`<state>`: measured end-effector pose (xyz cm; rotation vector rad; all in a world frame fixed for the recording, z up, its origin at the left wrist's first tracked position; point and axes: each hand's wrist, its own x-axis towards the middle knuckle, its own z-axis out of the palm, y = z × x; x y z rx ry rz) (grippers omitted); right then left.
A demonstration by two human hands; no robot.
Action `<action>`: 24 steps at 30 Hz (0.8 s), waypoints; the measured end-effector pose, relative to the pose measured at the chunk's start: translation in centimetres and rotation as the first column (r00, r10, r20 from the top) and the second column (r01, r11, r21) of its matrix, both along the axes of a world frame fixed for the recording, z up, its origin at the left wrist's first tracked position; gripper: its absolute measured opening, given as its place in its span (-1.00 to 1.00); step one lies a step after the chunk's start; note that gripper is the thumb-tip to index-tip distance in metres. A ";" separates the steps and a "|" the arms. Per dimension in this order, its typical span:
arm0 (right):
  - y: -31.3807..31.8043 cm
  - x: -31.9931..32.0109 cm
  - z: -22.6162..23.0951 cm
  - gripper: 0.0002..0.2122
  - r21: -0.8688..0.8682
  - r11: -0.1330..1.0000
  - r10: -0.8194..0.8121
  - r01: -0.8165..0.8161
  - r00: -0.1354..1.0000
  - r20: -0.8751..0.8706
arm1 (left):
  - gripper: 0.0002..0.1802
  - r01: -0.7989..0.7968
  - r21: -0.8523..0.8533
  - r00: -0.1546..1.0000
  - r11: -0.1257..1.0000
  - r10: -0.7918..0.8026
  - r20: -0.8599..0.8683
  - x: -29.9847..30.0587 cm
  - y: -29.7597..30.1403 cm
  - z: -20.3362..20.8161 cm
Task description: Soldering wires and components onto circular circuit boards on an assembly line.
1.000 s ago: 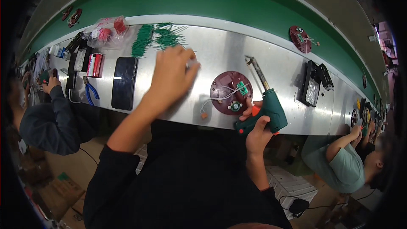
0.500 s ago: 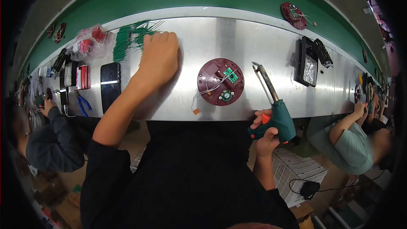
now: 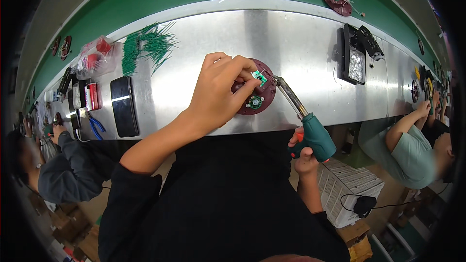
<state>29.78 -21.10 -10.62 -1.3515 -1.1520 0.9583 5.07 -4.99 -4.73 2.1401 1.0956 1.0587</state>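
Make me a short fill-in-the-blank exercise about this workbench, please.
1. The right hand grips a gun-shaped tool with a body coloured dark ____.
2. The left hand is over a disc whose outline is ____.
3. Blue-handled pliers lie to the ____ of the black phone.

Missing words: green; round; left.

The left hand [image 3: 221, 90] conceals the left portion of the maroon disc [image 3: 266, 103], and its fingertips cover part of the green circuit board [image 3: 258, 76]; whatever lies between them cannot be determined. Contact between the soldering gun [image 3: 318, 138] tip and the board cannot be confirmed. The gun's handle obscures part of the right hand [image 3: 306, 159]. The dark shirt [image 3: 218, 204] is cut off by the lower edge. Small articles at the bench's far left are indistinct.
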 end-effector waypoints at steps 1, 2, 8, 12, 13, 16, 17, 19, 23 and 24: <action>0.2 0.0 -0.3 -0.21 0.034 0.999 0.001 0.000 0.999 -0.040 | -0.77 0.005 -0.003 1.000 1.000 -0.005 0.000 0.2 0.0 -0.3; 0.2 0.0 -0.5 -0.26 0.069 0.998 0.004 0.001 0.997 -0.080 | -0.78 0.000 0.001 1.000 1.000 0.000 -0.015 0.4 0.0 -0.5; 0.9 -0.3 0.4 -0.29 0.079 0.997 0.028 -0.024 0.998 -0.056 | -0.79 -0.011 0.012 0.997 1.000 0.012 -0.077 1.0 0.0 -1.2; 1.6 -0.8 1.1 -0.32 0.098 0.995 -0.019 0.022 0.999 -0.028 | -0.80 -0.030 0.014 0.994 0.999 0.031 -0.109 1.3 -0.3 -1.0; 1.6 -0.7 1.1 -0.32 0.105 0.994 -0.010 0.009 1.000 0.009 | -0.80 -0.031 0.014 0.993 0.999 0.032 -0.110 1.4 -0.3 -1.0; 1.3 0.5 0.1 -0.33 0.123 0.991 0.030 -0.043 0.994 0.101 | -0.80 -0.025 0.035 0.993 0.999 0.029 -0.119 1.5 -0.3 -1.0; 1.1 0.8 -0.3 -0.34 0.135 0.987 0.060 -0.082 0.986 0.158 | -0.79 -0.024 0.043 0.992 0.999 0.029 -0.126 1.6 -0.3 -0.9; 1.5 0.4 0.3 -0.32 0.142 0.987 0.051 -0.072 0.988 0.144 | -0.79 -0.024 0.050 0.991 0.998 0.031 -0.133 1.7 -0.2 -0.8; 1.6 -0.5 0.8 -0.30 0.150 0.989 -0.014 0.004 0.998 0.066 | -0.76 -0.025 0.070 0.987 0.997 0.036 -0.159 1.8 0.0 -0.7; 1.4 -0.3 0.7 -0.30 0.149 0.989 -0.014 0.004 0.998 0.066 | -0.76 -0.024 0.075 0.986 0.997 0.035 -0.163 1.8 0.0 -0.7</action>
